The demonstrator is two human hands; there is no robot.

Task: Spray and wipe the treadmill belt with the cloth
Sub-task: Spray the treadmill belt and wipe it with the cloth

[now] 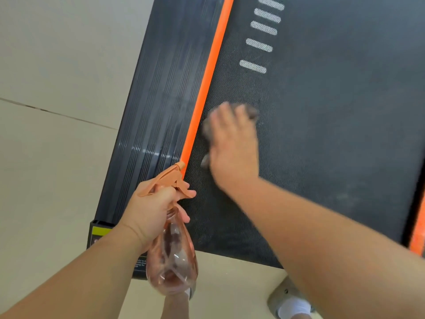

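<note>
The black treadmill belt point(322, 111) fills the upper right of the head view, with an orange stripe point(207, 84) along its left edge. My right hand point(232, 143) lies on the belt near that stripe, blurred, pressing a grey cloth point(251, 111) that shows only at my fingertips and beside my palm. My left hand point(149, 210) grips the neck of a clear pink spray bottle point(172, 261) with an orange trigger head point(170, 178), held above the belt's near left corner.
A ribbed black side rail point(161, 100) runs left of the stripe. Beige tiled floor point(57, 88) lies to the left and below. White dashes point(259, 44) mark the belt farther up. A shoe point(292, 305) stands on the floor at bottom right. A second orange stripe point(418, 233) shows at the right edge.
</note>
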